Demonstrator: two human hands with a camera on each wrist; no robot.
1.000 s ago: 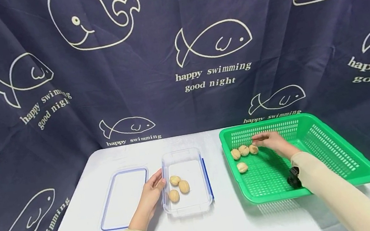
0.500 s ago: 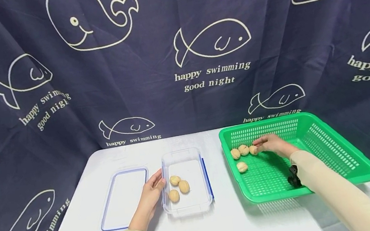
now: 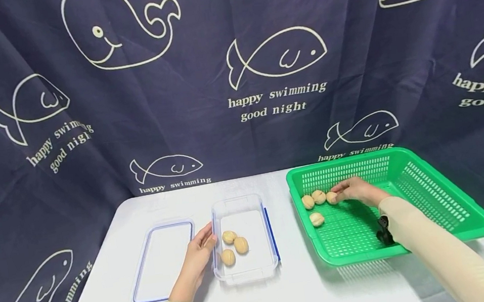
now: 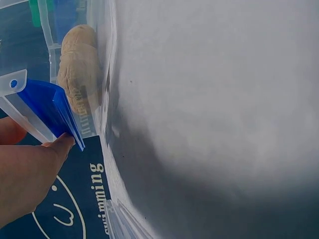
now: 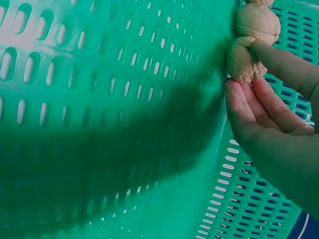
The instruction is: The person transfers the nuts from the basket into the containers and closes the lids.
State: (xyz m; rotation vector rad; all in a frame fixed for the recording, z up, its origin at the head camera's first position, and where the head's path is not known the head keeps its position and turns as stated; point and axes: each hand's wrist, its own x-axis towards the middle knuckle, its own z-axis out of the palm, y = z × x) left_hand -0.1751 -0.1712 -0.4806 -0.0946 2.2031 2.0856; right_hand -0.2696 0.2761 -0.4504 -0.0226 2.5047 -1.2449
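Observation:
My right hand (image 3: 359, 192) reaches into a green plastic basket (image 3: 354, 238) and pinches a walnut (image 5: 240, 62) between thumb and fingertips, low over the basket's floor. Two walnuts (image 3: 319, 197) sit in a row beside it, and one more walnut (image 3: 317, 219) lies nearer the front. At the left, my left hand (image 3: 196, 259) grips the side of a clear plastic food container (image 3: 258, 271). In the left wrist view its thumb lies on a blue latch flap (image 4: 50, 107), with a finger behind the wall. Three walnuts (image 3: 241, 245) lie inside the container.
A clear lid (image 3: 164, 258) with a blue seal lies flat on the white table (image 3: 288, 293), left of the container. Behind the table hangs a dark blue curtain (image 3: 221, 133) with whale and fish drawings. The basket's raised rim surrounds the right hand.
My right hand has lowered slightly and moved its fingers onto the walnut at the end of the row, which it now pinches. The left hand and container stay put.

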